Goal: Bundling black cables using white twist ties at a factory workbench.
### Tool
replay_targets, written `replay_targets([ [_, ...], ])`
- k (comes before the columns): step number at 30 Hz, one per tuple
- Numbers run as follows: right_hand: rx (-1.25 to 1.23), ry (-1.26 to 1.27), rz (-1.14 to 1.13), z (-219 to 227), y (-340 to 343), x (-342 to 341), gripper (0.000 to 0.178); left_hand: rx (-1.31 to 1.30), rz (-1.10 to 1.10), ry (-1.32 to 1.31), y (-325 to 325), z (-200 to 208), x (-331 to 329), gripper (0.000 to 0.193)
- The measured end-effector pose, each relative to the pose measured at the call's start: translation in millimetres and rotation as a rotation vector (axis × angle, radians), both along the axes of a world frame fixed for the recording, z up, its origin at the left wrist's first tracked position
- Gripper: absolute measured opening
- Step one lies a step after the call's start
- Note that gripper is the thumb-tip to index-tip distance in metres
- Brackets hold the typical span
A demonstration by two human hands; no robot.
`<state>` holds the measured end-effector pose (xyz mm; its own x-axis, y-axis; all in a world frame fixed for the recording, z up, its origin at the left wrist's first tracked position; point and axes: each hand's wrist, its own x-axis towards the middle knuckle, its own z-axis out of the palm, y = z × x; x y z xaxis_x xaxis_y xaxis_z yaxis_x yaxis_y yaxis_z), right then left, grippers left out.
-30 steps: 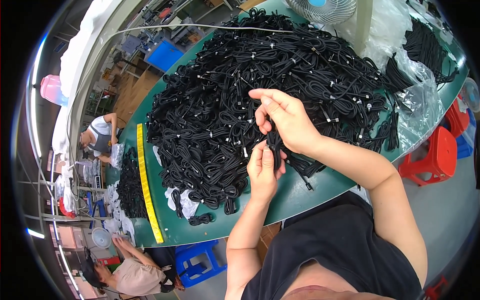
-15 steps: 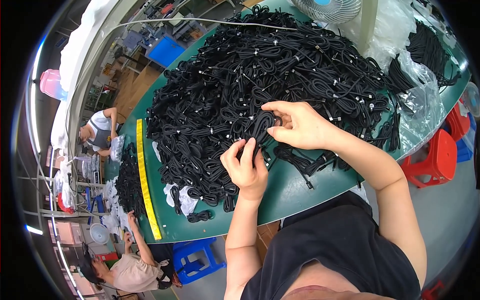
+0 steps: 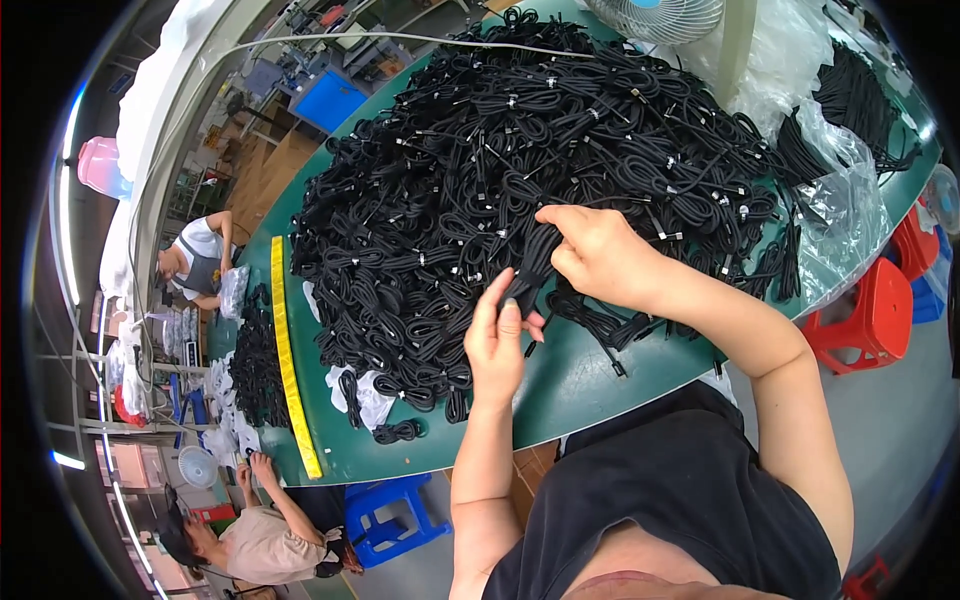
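Note:
Near the front of a big heap of coiled black cables point(image 3: 440, 180), I hold one coiled black cable point(image 3: 538, 258) up between my hands. My left hand point(image 3: 497, 345) is closed round its lower end, thumb on top and fingers beneath. At the coil's upper end is my right hand point(image 3: 605, 258), its index finger on the loops and its other fingers curled. The right fingertips are partly hidden behind the coil. Small metal plugs show all over the heap. Just right of my hands, more loose cables point(image 3: 600, 322) lie on the green table point(image 3: 570, 395).
A yellow strip point(image 3: 290, 370) runs across the table on the left. Beyond it, two people point(image 3: 265, 545) work beside a smaller cable pile point(image 3: 258, 365). Clear plastic bags point(image 3: 845, 215), a post point(image 3: 737, 50) and a fan point(image 3: 660, 18) stand at right. Red stools point(image 3: 862, 315) and a blue stool point(image 3: 395, 520) flank the table.
My left hand has shifted slightly right and its fingers have closed more around the coil. My right hand has turned, its fingers curling in. The nearer co-worker's hands have come together.

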<state>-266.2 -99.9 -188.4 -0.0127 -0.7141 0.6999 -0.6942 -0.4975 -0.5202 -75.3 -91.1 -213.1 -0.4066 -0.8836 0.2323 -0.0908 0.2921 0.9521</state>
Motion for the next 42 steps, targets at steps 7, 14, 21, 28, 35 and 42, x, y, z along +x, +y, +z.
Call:
replay_targets([
  [7, 0.789, -0.919, 0.638, 14.9, -2.9, -12.1, 0.03, 0.404, -0.167, 0.624, -6.8, -1.6, 12.0, 0.043],
  [14, 0.406, -0.793, 0.58, 9.8, -4.1, 5.8, 0.034, 0.586, -0.13, 0.639, 13.2, -1.5, -10.2, 0.04],
  [21, 0.567, -1.486, 0.54, 19.0, -6.0, 21.3, 0.021, 0.575, -0.168, 0.528, 46.4, -6.7, -37.7, 0.03],
  [28, 0.463, -1.342, 0.501, 24.7, -6.0, 20.8, 0.032, 0.605, -0.181, 0.658, 44.2, -4.2, -47.8, 0.033],
  [35, 0.469, -1.541, 0.451, 23.3, -1.8, 13.8, 0.032, 0.45, -0.122, 0.435, 12.7, -13.4, -26.0, 0.034],
  [42, 0.204, -1.559, 0.318, 28.2, -3.1, 21.7, 0.037, 0.441, -0.119, 0.398, 39.2, -12.6, -65.7, 0.029],
])
